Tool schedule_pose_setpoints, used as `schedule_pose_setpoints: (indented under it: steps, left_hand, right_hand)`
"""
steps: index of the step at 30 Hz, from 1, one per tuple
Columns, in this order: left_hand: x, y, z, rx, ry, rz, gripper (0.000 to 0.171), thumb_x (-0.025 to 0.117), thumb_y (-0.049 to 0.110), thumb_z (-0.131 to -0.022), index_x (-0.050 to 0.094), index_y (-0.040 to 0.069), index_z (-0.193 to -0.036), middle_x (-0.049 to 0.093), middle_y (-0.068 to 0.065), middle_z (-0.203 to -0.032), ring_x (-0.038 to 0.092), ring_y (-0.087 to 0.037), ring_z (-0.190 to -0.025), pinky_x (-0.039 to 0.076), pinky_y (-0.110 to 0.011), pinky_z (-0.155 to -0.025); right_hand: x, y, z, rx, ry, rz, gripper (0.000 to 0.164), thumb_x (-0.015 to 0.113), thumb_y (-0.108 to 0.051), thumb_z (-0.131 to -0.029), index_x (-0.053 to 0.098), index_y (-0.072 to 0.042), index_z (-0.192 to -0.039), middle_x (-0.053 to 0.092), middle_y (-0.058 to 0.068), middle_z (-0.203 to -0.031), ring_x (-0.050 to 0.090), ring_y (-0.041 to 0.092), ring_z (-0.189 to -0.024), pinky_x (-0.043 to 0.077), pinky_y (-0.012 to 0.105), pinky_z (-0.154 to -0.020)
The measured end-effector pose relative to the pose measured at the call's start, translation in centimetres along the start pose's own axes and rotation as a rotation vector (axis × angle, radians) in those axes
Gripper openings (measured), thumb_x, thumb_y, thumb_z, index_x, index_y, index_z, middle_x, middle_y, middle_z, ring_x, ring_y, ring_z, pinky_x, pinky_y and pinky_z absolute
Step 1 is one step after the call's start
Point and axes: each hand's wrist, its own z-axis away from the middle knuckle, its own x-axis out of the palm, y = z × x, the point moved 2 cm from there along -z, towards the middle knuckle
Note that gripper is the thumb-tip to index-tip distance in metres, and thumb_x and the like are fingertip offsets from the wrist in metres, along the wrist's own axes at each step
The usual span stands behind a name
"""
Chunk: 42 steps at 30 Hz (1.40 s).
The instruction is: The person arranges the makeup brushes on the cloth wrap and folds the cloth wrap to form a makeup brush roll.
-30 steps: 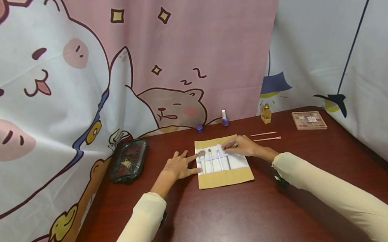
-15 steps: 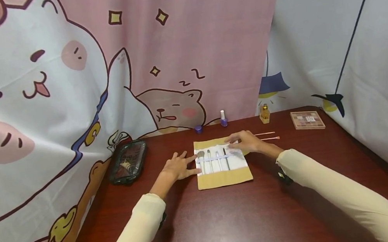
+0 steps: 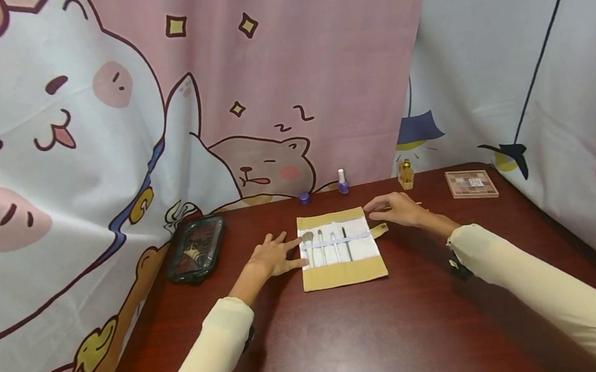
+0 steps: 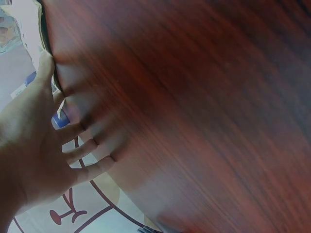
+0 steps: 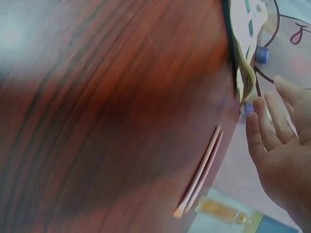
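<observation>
A yellow-and-white makeup brush roll (image 3: 344, 275) lies unrolled on the dark red table. Several brushes stand in a row under its pale elastic band, among them a fluffy brush (image 3: 309, 246) at the left and a thin dark brush (image 3: 347, 246) at the right. My left hand (image 3: 271, 257) has its fingers spread, with thumb and index finger at the roll's left edge. Just off the upper right corner hovers my right hand (image 3: 396, 209), fingers loosely bent and holding nothing. Below it a yellow strap (image 3: 380, 230) sticks out from the roll. Two slim pink brushes (image 5: 198, 172) lie beyond, mostly hidden by that hand in the head view.
A black-edged clear pouch (image 3: 196, 249) lies at the left. Along the back stand a small purple jar (image 3: 304, 198), a purple nail polish bottle (image 3: 342, 183) and a gold perfume bottle (image 3: 406, 175). An eyeshadow palette (image 3: 471, 184) lies at the far right. A printed curtain (image 3: 353, 85) hangs behind.
My right hand has left the dark brush in the roll and moved right, past the roll's edge, uncovering the strap. The left hand has stayed put.
</observation>
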Motion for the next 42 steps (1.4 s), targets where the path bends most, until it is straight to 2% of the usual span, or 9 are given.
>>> schedule_pose_setpoints:
  steps: [4,11,16,20,23,28,35,37,42]
  left_hand:
    - [-0.2,0.1,0.1,0.002,0.005,-0.005,0.082,0.042,0.084,-0.091,0.034,0.043,-0.162,0.033,-0.013,-0.168,0.04,-0.037,-0.141,0.053,-0.052,-0.095]
    - [-0.4,0.1,0.2,0.004,0.005,-0.021,0.082,0.042,0.085,-0.091,0.033,0.044,-0.162,0.032,-0.012,-0.168,0.041,-0.036,-0.14,0.053,-0.051,-0.095]
    - [-0.2,0.1,0.0,0.001,0.001,-0.024,0.083,0.042,0.085,-0.091,0.033,0.043,-0.162,0.032,-0.012,-0.168,0.041,-0.036,-0.139,0.053,-0.05,-0.095]
    - [0.0,0.1,-0.2,-0.002,-0.008,-0.027,0.083,0.042,0.085,-0.091,0.033,0.044,-0.162,0.032,-0.011,-0.168,0.041,-0.036,-0.141,0.053,-0.051,-0.096]
    - [0.0,0.0,-0.2,-0.003,-0.007,-0.025,0.082,0.042,0.085,-0.091,0.033,0.044,-0.162,0.032,-0.011,-0.168,0.041,-0.036,-0.14,0.053,-0.051,-0.096]
    - [0.0,0.0,-0.1,-0.004,-0.008,-0.016,0.082,0.042,0.085,-0.091,0.033,0.044,-0.162,0.031,-0.012,-0.168,0.04,-0.036,-0.141,0.052,-0.051,-0.097]
    - [0.0,-0.1,-0.1,-0.006,-0.012,-0.014,0.082,0.041,0.085,-0.091,0.033,0.044,-0.162,0.031,-0.011,-0.169,0.04,-0.036,-0.142,0.052,-0.052,-0.098]
    - [0.1,-0.1,-0.1,-0.005,-0.012,-0.017,0.082,0.041,0.085,-0.091,0.033,0.044,-0.162,0.031,-0.011,-0.168,0.04,-0.036,-0.142,0.052,-0.052,-0.098]
    - [0.1,0.0,-0.1,-0.005,-0.01,-0.016,0.083,0.04,0.086,-0.091,0.033,0.044,-0.162,0.031,-0.011,-0.169,0.039,-0.037,-0.142,0.052,-0.051,-0.098]
  right_hand:
    - [-1.3,0.8,0.7,0.014,0.011,0.02,0.029,0.077,-0.013,-0.096,0.074,0.001,-0.122,0.077,0.015,-0.113,0.074,0.032,-0.105,0.058,0.049,-0.089]
    - [-3.6,2.3,2.0,0.062,0.039,0.074,0.029,0.078,-0.011,-0.094,0.075,0.0,-0.122,0.077,0.015,-0.113,0.074,0.029,-0.099,0.058,0.034,-0.08]
    - [-5.2,3.7,3.2,0.089,0.071,0.14,0.03,0.078,-0.016,-0.094,0.076,-0.002,-0.121,0.076,0.015,-0.115,0.071,0.031,-0.104,0.053,0.034,-0.08]
    - [-6.2,5.0,4.0,0.102,0.077,0.136,0.029,0.078,-0.014,-0.094,0.075,0.001,-0.119,0.076,0.018,-0.112,0.07,0.028,-0.089,0.051,0.029,-0.069]
    - [-6.8,6.0,4.5,0.116,0.073,0.137,0.028,0.078,-0.013,-0.095,0.076,0.001,-0.118,0.076,0.019,-0.111,0.067,0.024,-0.086,0.048,0.026,-0.066]
    - [-7.2,7.1,5.4,0.109,0.08,0.161,0.025,0.078,-0.014,-0.094,0.078,0.0,-0.115,0.077,0.018,-0.109,0.068,0.03,-0.1,0.049,0.029,-0.076]
    - [-7.0,8.5,6.1,0.14,0.065,0.194,0.025,0.079,-0.017,-0.094,0.079,-0.001,-0.113,0.076,0.022,-0.113,0.068,0.043,-0.11,0.051,0.05,-0.088]
    - [-6.8,8.7,6.1,0.146,0.061,0.195,0.024,0.079,-0.017,-0.094,0.079,-0.001,-0.113,0.075,0.022,-0.113,0.069,0.043,-0.109,0.052,0.049,-0.087]
    - [-6.6,9.0,6.1,0.14,0.062,0.18,0.024,0.079,-0.015,-0.093,0.079,0.001,-0.111,0.076,0.023,-0.112,0.072,0.037,-0.099,0.055,0.035,-0.078]
